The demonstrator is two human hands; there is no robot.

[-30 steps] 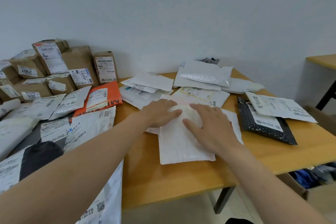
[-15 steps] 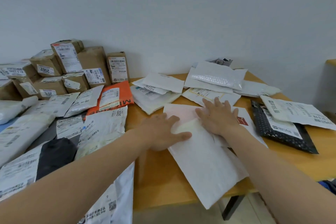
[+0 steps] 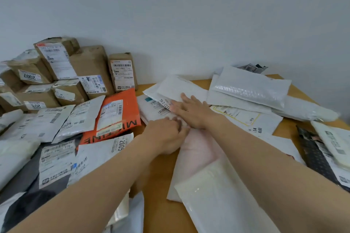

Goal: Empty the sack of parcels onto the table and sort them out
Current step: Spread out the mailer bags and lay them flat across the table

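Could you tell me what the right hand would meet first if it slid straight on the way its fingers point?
Most likely the plain white plastic mailer lying atop the labelled white envelope under the right hand; depth is hard to judge.

- A label on the low brown box (image 3: pixel 30 76) is reading "2007".
- The upright brown box (image 3: pixel 123 73) is showing "507-P802 T70".
- The white mailer (image 3: pixel 113 147) is bearing "2005".
- The white envelope (image 3: pixel 153 108) is showing "78-2-221".

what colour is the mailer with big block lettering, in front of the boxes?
Orange mailer, black lettering; head view shows it.
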